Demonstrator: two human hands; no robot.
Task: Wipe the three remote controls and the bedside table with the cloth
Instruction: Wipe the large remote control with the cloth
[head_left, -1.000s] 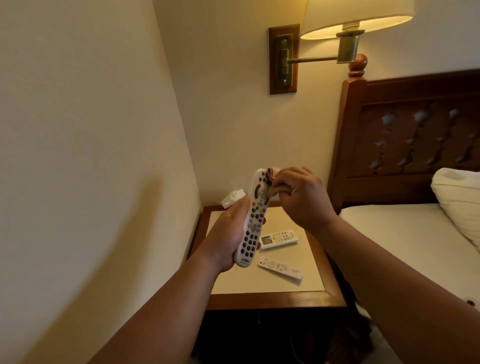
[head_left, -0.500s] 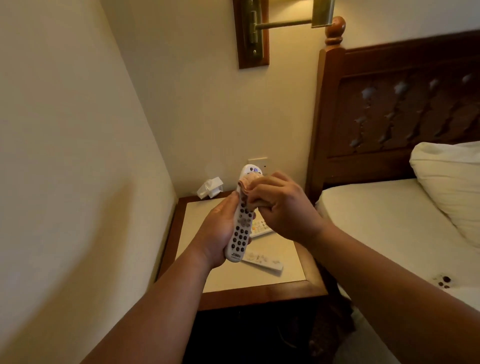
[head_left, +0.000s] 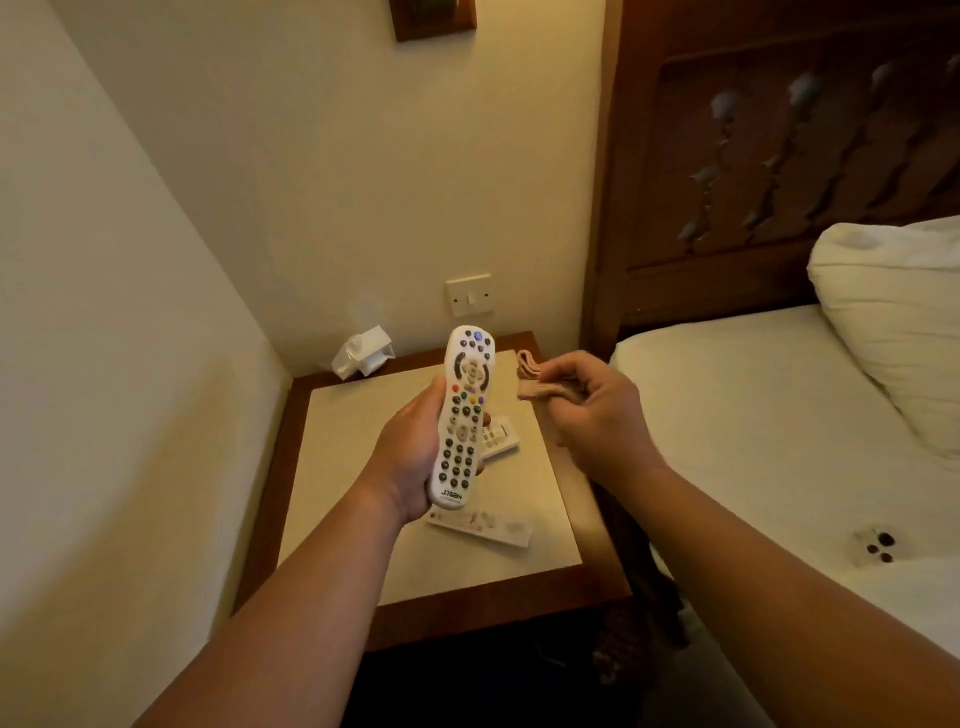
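Observation:
My left hand (head_left: 410, 457) grips a long white remote (head_left: 464, 415) upright above the bedside table (head_left: 363, 467), buttons facing me. My right hand (head_left: 592, 410) holds a small folded beige cloth (head_left: 535, 376) a little to the right of the remote, not touching it. Two more white remotes lie on the table's pale top: a short wide one (head_left: 501, 441), partly hidden behind the held remote, and a slim one (head_left: 488, 527) nearer the front edge.
A white tissue box (head_left: 363, 351) sits at the table's back left corner, under a wall switch (head_left: 469, 295). The wall runs along the left. A bed (head_left: 753, 415) with a pillow (head_left: 898, 322) and dark wooden headboard (head_left: 779, 156) is on the right.
My right hand has lifted the cloth off the top of the held remote and moved it to the right. The view has tilted down, so the lamp has left the frame.

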